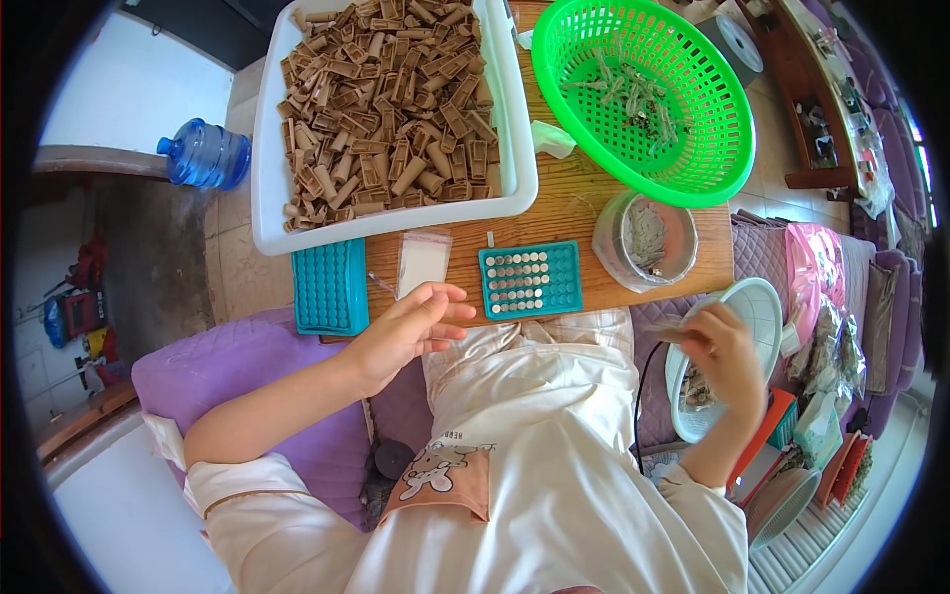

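Observation:
My left hand (421, 325) hovers over the table's front edge, fingers apart and holding nothing. It is between a clear bag with a white card (424, 262) and a teal tray (564, 282), whose left rows of round cups hold silvery discs (517, 270). Out to the right, my right hand (727, 351) is closed in a pinch above a pale round basin (757, 297). A thin grey-brown piece (673, 331) sticks out from its fingertips, too blurred to name. Small brownish bits (696, 391) lie in the basin, partly hidden by my arm.
A white bin (524, 193) full of brown half-tube pieces covers the table's far left. Stacked teal trays (330, 287) sit below it. A green basket (732, 178) with dry-looking strands and a plastic-lined tub (609, 243) occupy the right. A blue water jug (208, 153) lies on the floor.

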Motion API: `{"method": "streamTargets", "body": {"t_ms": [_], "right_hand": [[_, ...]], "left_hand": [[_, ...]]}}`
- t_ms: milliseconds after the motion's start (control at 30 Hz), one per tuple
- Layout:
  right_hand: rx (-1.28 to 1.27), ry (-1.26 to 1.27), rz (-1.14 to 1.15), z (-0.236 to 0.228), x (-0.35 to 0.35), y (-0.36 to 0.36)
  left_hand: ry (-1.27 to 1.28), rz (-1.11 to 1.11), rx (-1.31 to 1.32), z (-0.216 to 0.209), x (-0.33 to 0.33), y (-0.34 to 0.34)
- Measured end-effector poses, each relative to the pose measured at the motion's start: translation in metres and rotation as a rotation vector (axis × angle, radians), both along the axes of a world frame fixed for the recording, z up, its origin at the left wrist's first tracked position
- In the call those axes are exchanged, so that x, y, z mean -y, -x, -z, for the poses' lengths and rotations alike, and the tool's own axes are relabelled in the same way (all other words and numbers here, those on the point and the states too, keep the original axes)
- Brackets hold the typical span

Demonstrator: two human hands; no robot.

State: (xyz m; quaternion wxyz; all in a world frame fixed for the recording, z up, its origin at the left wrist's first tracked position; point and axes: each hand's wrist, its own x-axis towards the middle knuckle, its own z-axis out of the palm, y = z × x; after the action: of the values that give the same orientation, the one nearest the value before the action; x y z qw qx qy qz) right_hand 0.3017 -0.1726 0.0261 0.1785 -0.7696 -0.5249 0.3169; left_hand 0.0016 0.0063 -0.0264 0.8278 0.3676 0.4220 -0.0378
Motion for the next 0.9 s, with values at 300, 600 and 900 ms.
{"method": "streamTargets", "body": {"t_ms": [300,600,900], "right_hand": [[0.35,-0.037,0.261,0.031,0.041,-0.047],[0.37,0.078,0.063,0.062,-0.054,-0.018],[-0.077,-0.092,0.173,0.072,-0.048,-0.039]], "left_hand": [[0.043,0.067,-0.085,0.013,0.007,-0.001],[-0.071,0.205,-0.056,0.009,0.013,-0.002],[-0.327,0.277,0.087,0.012,0.021,0.004]]}}
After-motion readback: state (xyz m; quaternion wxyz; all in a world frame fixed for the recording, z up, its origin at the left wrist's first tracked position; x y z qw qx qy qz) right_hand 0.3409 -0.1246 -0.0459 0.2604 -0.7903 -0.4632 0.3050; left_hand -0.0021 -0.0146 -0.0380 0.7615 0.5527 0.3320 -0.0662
